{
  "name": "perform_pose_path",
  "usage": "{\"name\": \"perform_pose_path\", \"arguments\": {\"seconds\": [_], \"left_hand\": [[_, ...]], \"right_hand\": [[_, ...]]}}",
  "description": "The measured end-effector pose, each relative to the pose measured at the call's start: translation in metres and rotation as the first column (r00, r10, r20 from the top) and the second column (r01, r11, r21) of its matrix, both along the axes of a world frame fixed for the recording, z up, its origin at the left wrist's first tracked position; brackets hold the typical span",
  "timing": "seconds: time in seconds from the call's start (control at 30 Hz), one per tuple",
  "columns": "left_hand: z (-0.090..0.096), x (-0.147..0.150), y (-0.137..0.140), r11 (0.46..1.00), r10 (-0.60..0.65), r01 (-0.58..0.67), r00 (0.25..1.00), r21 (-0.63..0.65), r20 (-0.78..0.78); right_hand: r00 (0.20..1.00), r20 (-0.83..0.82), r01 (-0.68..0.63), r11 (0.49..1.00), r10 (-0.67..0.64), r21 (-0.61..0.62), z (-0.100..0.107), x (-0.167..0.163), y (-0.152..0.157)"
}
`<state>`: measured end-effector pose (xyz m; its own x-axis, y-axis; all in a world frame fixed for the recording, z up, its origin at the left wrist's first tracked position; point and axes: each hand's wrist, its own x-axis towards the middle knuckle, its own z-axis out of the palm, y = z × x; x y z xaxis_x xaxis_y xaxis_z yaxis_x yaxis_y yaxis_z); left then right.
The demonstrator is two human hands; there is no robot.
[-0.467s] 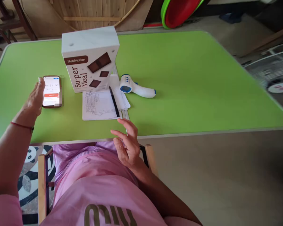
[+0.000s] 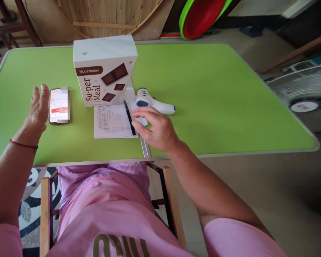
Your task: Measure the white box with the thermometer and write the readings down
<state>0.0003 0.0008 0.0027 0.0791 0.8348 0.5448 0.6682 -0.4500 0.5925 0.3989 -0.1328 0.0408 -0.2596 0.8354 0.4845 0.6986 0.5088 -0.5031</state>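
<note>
My left hand [image 2: 38, 107] is held upright beside the left edge of a smartphone [image 2: 59, 106], fingers extended and nothing in them. The phone lies on the table with a lit timer screen, partly blurred out. My right hand [image 2: 158, 129] hovers near a black pen [image 2: 130, 117], with thumb and fingers apart and holding nothing. The pen rests on an open notebook [image 2: 109, 121] with handwritten pages. Just beyond my right hand lies a white and blue infrared thermometer [image 2: 160, 106]. My fingers cover part of the notebook's right side.
A white NutriMotion box [image 2: 104, 71] stands upright at the notebook's back edge. All of these are on a green folding table [image 2: 216, 96] with a metal seam. A fan [image 2: 305, 103] stands beyond the right edge; a red and green basin [image 2: 200, 18] leans behind.
My right hand has risen from the table's front edge and moved forward and right, over the table beside the pen and thermometer. My left hand stays by the phone.
</note>
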Motion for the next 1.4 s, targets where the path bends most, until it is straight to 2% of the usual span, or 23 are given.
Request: {"name": "perform_pose_path", "arguments": {"seconds": [0.07,0.1,0.17,0.2,0.23,0.27,0.33,0.37,0.4,0.43,0.5,0.63,0.73,0.9,1.03,1.13,1.23,1.33,1.37,1.4], "left_hand": [[0.012,0.024,-0.010,0.996,0.075,-0.077,0.995,0.034,0.068],[0.020,0.041,-0.018,0.985,0.122,-0.138,0.981,0.103,0.152],[0.036,0.082,-0.040,0.919,0.098,-0.196,0.955,0.343,0.282],[0.043,0.104,-0.054,0.865,0.027,-0.159,0.962,0.476,0.272],[0.048,0.124,-0.068,0.834,-0.069,-0.039,0.982,0.550,0.175],[0.050,0.141,-0.083,0.805,-0.189,0.172,0.981,0.567,-0.029],[0.048,0.169,-0.108,0.753,-0.339,0.428,0.903,0.500,-0.262],[0.044,0.179,-0.118,0.707,-0.416,0.549,0.832,0.446,-0.366],[0.039,0.186,-0.125,0.656,-0.494,0.675,0.723,0.340,-0.483],[0.034,0.192,-0.130,0.634,-0.533,0.731,0.649,0.252,-0.542],[0.025,0.198,-0.135,0.601,-0.611,0.780,0.590,0.176,-0.528],[0.019,0.198,-0.133,0.554,-0.738,0.825,0.549,0.113,-0.393],[0.024,0.194,-0.128,0.571,-0.759,0.814,0.572,0.105,-0.312],[0.034,0.188,-0.116,0.624,-0.748,0.756,0.651,0.197,-0.129],[0.037,0.186,-0.108,0.682,-0.720,0.719,0.692,0.131,-0.056],[0.037,0.186,-0.105,0.686,-0.722,0.721,0.691,0.097,-0.030],[0.035,0.187,-0.106,0.635,-0.772,0.769,0.635,0.076,0.028],[0.031,0.187,-0.109,0.537,-0.821,0.838,0.546,-0.096,0.166],[0.029,0.187,-0.110,0.503,-0.827,0.846,0.530,-0.175,0.185],[0.026,0.187,-0.112,0.488,-0.830,0.839,0.531,-0.239,0.172]], "right_hand": [[0.971,0.211,0.148,0.974,-0.110,-0.172,0.009,-0.003,0.024],[0.936,0.322,0.229,0.944,-0.146,-0.237,0.014,-0.006,0.034],[0.874,0.464,0.323,0.886,-0.143,-0.334,0.019,-0.013,0.050],[0.858,0.498,0.339,0.869,-0.128,-0.360,0.020,-0.016,0.055],[0.851,0.513,0.341,0.863,-0.114,-0.374,0.019,-0.019,0.059],[0.851,0.515,0.333,0.865,-0.104,-0.376,0.018,-0.021,0.061],[0.857,0.506,0.315,0.877,-0.099,-0.361,0.013,-0.022,0.064],[0.861,0.499,0.308,0.882,-0.099,-0.357,0.010,-0.021,0.065],[0.869,0.486,0.296,0.887,-0.095,-0.355,0.008,-0.019,0.066],[0.880,0.467,0.276,0.892,-0.086,-0.357,0.005,-0.016,0.066],[0.921,0.387,0.204,0.909,-0.051,-0.365,0.000,-0.009,0.068],[0.997,0.072,-0.006,0.910,0.039,-0.415,-0.008,0.009,0.070],[0.997,-0.070,-0.046,0.906,0.018,-0.421,-0.010,0.015,0.068],[0.995,-0.094,-0.071,0.947,0.044,-0.313,-0.012,0.012,0.063],[0.996,-0.072,-0.065,0.956,0.046,-0.287,-0.016,0.013,0.064],[0.998,-0.051,-0.060,0.967,0.049,-0.246,-0.018,0.015,0.065],[0.998,0.040,-0.036,0.983,0.044,-0.183,-0.015,0.013,0.061],[0.998,0.065,0.001,1.000,0.001,-0.026,-0.003,0.007,0.048],[0.998,-0.007,-0.066,0.998,0.067,0.022,0.001,0.003,0.042],[0.974,-0.104,-0.201,0.979,0.202,0.025,0.006,-0.001,0.036]]}}
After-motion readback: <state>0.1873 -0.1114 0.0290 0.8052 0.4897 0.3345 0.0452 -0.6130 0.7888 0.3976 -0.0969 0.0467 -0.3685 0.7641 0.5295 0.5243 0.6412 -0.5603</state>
